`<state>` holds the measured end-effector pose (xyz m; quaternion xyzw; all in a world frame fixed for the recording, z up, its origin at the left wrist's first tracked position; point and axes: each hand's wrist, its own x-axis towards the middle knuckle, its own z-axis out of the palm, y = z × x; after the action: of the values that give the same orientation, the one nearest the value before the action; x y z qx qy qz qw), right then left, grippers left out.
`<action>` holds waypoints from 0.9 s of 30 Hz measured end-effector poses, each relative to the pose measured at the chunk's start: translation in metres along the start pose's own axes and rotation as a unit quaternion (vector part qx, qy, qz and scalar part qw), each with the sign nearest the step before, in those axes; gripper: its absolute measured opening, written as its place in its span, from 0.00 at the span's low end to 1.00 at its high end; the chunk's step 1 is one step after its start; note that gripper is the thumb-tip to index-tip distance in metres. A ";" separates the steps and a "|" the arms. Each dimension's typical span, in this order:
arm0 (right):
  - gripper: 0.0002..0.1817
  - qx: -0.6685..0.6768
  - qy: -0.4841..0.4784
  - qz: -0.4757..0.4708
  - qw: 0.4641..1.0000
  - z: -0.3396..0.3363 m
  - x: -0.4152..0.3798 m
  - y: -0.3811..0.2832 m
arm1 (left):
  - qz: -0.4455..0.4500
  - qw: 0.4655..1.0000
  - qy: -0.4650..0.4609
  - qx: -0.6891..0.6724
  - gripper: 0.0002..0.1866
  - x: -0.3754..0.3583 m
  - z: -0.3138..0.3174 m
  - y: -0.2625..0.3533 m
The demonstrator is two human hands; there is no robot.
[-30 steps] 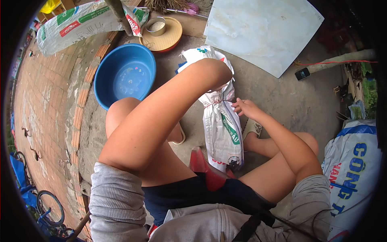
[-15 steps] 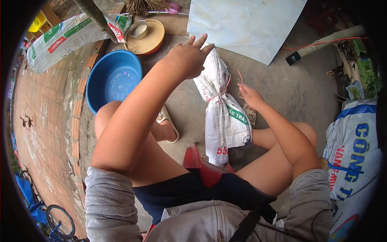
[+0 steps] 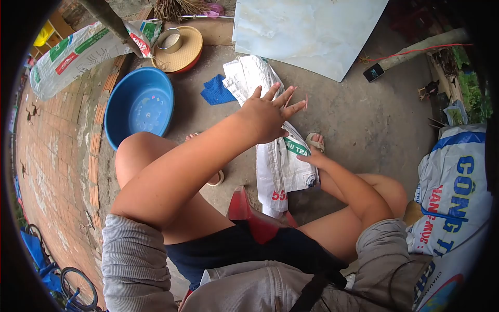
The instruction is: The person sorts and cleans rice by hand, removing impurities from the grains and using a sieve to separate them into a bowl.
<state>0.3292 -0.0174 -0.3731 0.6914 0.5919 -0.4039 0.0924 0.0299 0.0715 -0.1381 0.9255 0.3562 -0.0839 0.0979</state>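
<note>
A bundle of folded white sacks (image 3: 301,176) with green and red print lies on the ground between my knees, pinched in at its middle. My left hand (image 3: 266,115) is over that narrow part, fingers spread, with nothing visible in it. It hides most of the tie, and a loose end of pink string (image 3: 305,102) sticks up just past its fingertips. My right hand (image 3: 317,159) grips the right edge of the bundle beside the green printed band. Its fingers are partly hard to make out. A red, curved object (image 3: 257,221) rests in front of my lap.
To the left stand a blue basin (image 3: 138,106) and a woven tray (image 3: 191,49) with a metal bowl on it. A blue cloth (image 3: 217,91) lies beside the bundle. Ahead is a pale marbled board (image 3: 306,34); large printed sacks (image 3: 452,182) stand at right.
My left hand has come down and right over the bundle's middle. My right hand has left the pink string and moved down to the bundle's edge. The blue cloth has come into view.
</note>
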 end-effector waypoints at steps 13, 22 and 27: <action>0.70 0.359 -0.123 0.126 0.917 0.015 0.016 -0.020 | 0.023 0.993 -0.112 -0.003 0.38 0.042 -0.010 0.017; 0.38 0.348 -0.131 0.075 0.925 0.049 0.019 -0.031 | 0.033 0.993 -0.116 0.015 0.38 0.040 -0.013 0.024; 0.30 0.326 0.000 0.000 0.945 0.055 0.032 -0.015 | 0.028 0.991 -0.134 -0.007 0.38 0.037 -0.014 0.016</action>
<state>0.2905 -0.0224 -0.4250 0.6838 0.4275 -0.5750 -0.1379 0.0688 0.0867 -0.1306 0.9146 0.3147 -0.2025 0.1532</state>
